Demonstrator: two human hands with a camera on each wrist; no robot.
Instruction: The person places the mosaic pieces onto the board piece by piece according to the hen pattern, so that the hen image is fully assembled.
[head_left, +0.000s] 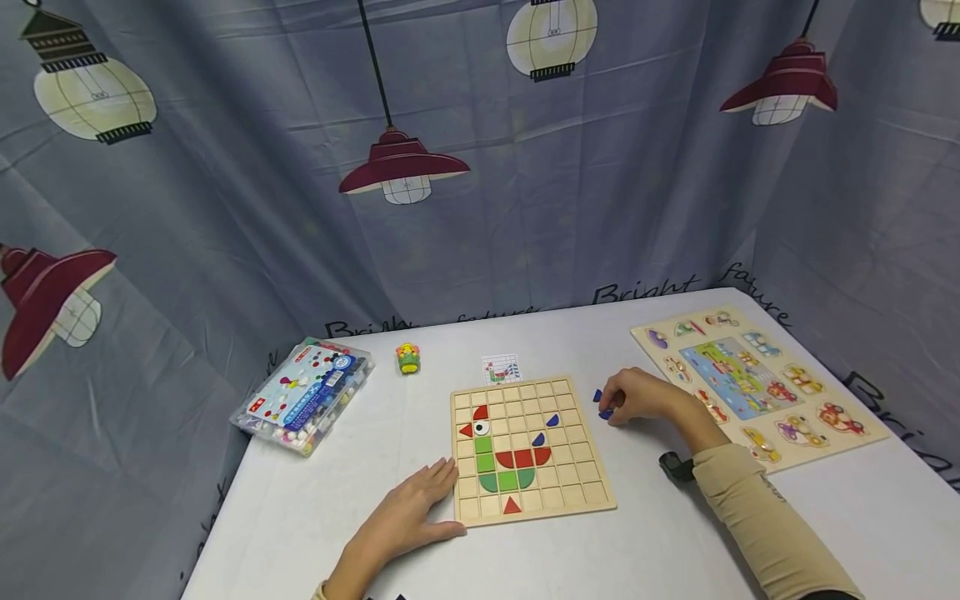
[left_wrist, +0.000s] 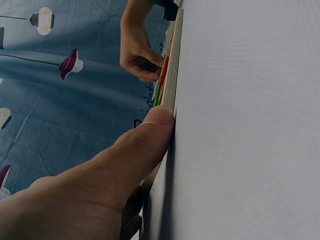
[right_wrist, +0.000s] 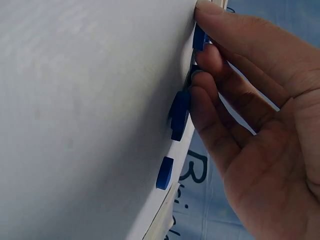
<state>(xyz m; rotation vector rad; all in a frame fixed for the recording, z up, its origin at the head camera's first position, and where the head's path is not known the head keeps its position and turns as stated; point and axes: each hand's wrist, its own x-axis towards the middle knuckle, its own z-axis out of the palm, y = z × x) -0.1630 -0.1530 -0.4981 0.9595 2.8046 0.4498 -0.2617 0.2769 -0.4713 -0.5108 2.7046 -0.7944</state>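
Observation:
On the white table lies a square wooden grid board with flat colored pieces forming a bird-like figure. Green squares, red pieces and two blue pieces lie in its cells. My left hand rests at the board's left edge, fingers fairly straight, its thumb against the front left corner. Right of the board, my right hand is down at the tabletop. In the right wrist view its thumb and finger pinch a small blue piece; other blue pieces lie beside the fingers.
A small printed pattern card lies behind the board. To the left are a clear plastic box and a small yellow-green toy figure. A large wooden picture puzzle lies right, near my right forearm.

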